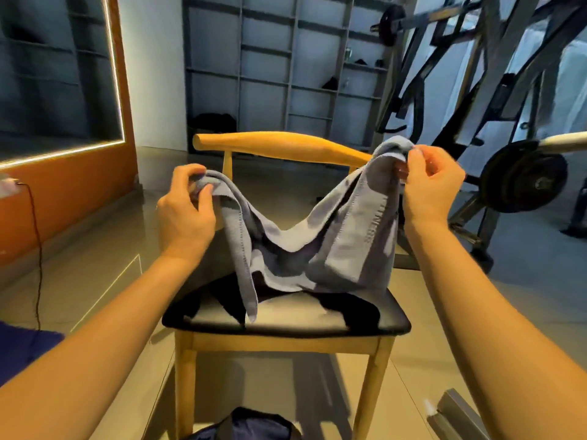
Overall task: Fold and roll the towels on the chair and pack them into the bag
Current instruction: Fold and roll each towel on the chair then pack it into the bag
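A dark blue bag [254, 423] is seen at the bottom edge, below both grips. One bunched end of a grey-blue towel [343, 236] is clenched in the left grip [185, 211], with thumb and fingers curled round it. Between the grips the towel sags, its lower folds touching the black seat of a wooden chair [279, 144], which is set on a tiled floor [95, 249] before grey shelving [286, 58]. The other end is pinched by the right grip [435, 188], held slightly higher. A barbell plate [524, 182] is seen beyond it.

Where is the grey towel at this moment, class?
In the head view the towel hangs mid-frame above the chair, its ends pinched by the left hand and right hand, its lower folds reaching the seat.
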